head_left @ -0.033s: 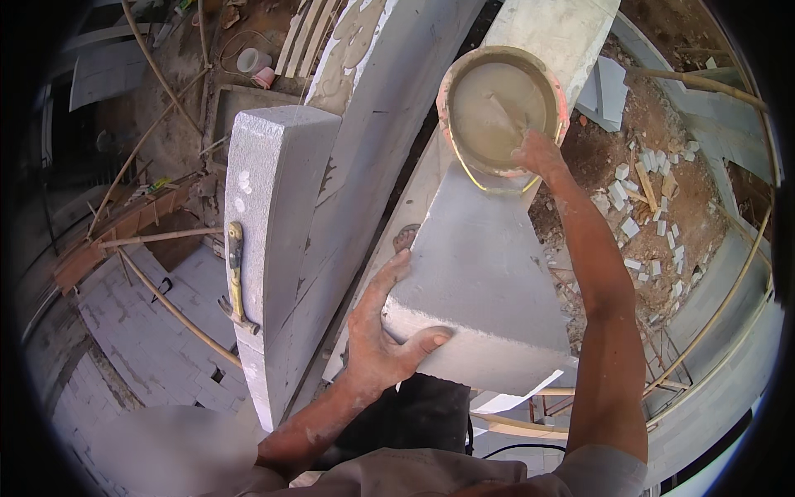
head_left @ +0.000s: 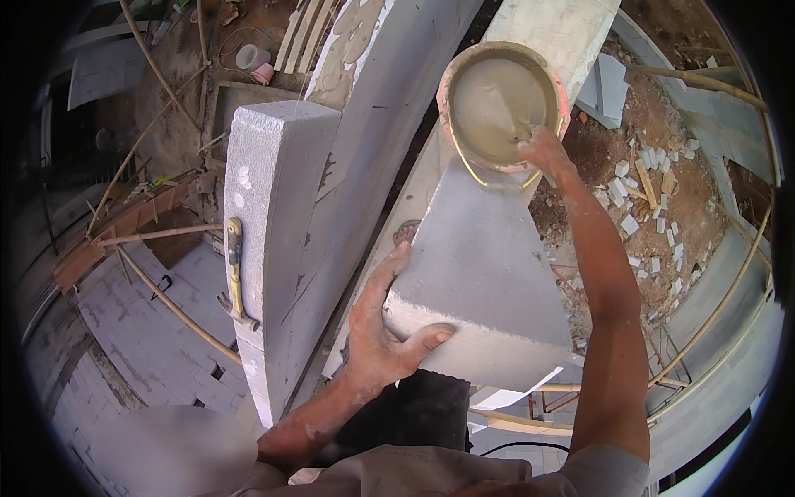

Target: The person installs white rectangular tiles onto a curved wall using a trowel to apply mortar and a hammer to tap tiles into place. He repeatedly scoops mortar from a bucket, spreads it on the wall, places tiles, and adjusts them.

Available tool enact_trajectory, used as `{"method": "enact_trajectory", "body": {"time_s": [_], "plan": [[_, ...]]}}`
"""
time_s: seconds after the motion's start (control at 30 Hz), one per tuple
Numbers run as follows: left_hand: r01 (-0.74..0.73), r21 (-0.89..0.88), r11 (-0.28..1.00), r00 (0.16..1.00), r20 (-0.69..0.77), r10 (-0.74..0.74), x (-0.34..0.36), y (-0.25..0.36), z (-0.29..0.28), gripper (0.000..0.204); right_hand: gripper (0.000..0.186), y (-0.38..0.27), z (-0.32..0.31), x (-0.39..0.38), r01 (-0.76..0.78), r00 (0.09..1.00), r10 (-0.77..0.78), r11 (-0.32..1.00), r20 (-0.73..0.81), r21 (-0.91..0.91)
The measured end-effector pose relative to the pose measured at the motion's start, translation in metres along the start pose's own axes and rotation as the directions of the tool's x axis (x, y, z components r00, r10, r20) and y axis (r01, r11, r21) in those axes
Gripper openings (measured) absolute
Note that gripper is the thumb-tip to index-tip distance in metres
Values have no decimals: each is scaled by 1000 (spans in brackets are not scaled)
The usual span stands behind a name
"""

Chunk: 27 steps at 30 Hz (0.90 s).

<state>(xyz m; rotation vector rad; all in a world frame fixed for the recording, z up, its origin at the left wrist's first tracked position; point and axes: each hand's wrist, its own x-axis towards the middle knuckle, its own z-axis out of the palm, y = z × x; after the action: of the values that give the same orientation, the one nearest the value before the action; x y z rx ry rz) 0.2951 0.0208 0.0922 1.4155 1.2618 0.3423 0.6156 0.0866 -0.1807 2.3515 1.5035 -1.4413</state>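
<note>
My left hand (head_left: 377,340) grips the near left corner of a pale grey lightweight block (head_left: 484,257), thumb on the near face and fingers along its left side. The block lies lengthwise in front of me. Beyond its far end stands a round bucket (head_left: 445,91) with a yellow handle hanging toward me. Wet grey mortar (head_left: 497,95) fills much of it. My right hand (head_left: 546,153) is closed at the bucket's near right rim, around something mostly hidden in the mortar; I cannot make out its kind.
To the left, a claw hammer (head_left: 236,277) lies on a block (head_left: 257,182) on the wall. Wet mortar (head_left: 335,79) coats the wall top beyond. Bamboo poles (head_left: 178,306) cross both sides. Broken block pieces (head_left: 658,161) litter the ground at right, far below.
My right hand has shifted slightly to the right within the bucket, and the mortar's surface has changed shape. My left hand stays on the block.
</note>
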Motion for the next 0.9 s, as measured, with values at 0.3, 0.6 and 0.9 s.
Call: {"method": "enact_trajectory", "body": {"time_s": [0.3, 0.6, 0.9], "plan": [[-236, 316, 919, 872, 487, 56, 19, 2, -42, 138, 43, 47, -25, -65, -209, 969, 198, 976, -150, -57], [-362, 146, 921, 862, 430, 270, 14, -32, -46, 146, 40, 19, -99, -256, 108, 982, -22, 879, -187, 465], [-373, 195, 907, 852, 458, 252, 25, -49, -44, 127, 47, -61, -128, -460, 164, 907, -189, 982, -376, -96]]}}
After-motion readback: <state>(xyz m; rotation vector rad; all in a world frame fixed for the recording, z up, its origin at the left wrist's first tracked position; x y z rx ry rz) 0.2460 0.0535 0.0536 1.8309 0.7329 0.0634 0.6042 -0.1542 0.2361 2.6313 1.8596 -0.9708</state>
